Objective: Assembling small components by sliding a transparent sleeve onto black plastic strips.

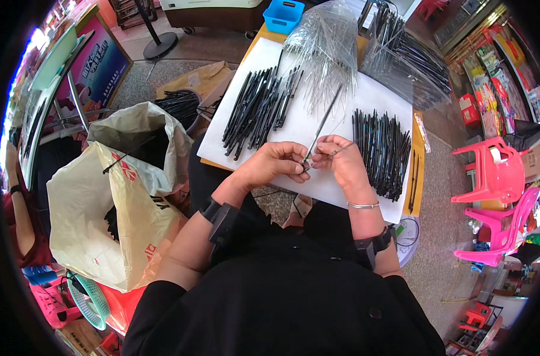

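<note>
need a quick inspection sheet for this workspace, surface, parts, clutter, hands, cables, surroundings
Surface: white sheet on a yellow-edged table, largely covered.
Job's things: black rods in a left pile and a right pile; clear strand bundle at the far side.
Clutter: blue basket and clear bag with more rods, far edge.
Hands: left hand pinches a held rod; right hand pinches a thin strand.
Cables: nothing seen for certain.
Surroundings: pale sack left, pink chair right.

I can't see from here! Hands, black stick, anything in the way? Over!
Left hand pinching thin dark stick. Right hand pinched beside it, contents too fine to tell. Black stick bundles either side; clear plastic bag ahead.
</note>
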The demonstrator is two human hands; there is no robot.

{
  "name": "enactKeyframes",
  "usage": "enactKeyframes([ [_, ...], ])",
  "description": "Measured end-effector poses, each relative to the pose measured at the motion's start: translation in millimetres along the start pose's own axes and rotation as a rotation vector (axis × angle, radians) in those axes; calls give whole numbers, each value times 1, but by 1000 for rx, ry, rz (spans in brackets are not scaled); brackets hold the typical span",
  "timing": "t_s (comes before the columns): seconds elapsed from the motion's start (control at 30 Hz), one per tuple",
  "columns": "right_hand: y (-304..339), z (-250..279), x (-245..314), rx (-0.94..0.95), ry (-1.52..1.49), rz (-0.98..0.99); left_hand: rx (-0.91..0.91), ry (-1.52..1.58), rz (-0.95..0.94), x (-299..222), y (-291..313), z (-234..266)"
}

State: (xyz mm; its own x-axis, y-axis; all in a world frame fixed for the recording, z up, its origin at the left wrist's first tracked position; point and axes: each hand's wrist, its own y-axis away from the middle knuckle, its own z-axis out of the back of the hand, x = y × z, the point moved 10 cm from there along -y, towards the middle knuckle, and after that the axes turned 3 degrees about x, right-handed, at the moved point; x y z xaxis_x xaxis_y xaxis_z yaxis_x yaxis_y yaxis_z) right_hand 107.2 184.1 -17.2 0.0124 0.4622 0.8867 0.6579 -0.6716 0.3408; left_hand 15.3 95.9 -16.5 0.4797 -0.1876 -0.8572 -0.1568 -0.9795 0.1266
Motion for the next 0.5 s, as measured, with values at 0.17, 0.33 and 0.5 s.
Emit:
enactKeyframes([
  [0.17, 12, -5, 24, -103, 38, 188, -48, 33, -14, -5, 0, 0],
  [0.33, 37, -9, 46, -85, 196, 400, -263, 34, -42, -1, -1, 11],
  [0.5, 48, -29, 52, 94, 159, 320, -414, 45, -107, -4, 6, 17],
])
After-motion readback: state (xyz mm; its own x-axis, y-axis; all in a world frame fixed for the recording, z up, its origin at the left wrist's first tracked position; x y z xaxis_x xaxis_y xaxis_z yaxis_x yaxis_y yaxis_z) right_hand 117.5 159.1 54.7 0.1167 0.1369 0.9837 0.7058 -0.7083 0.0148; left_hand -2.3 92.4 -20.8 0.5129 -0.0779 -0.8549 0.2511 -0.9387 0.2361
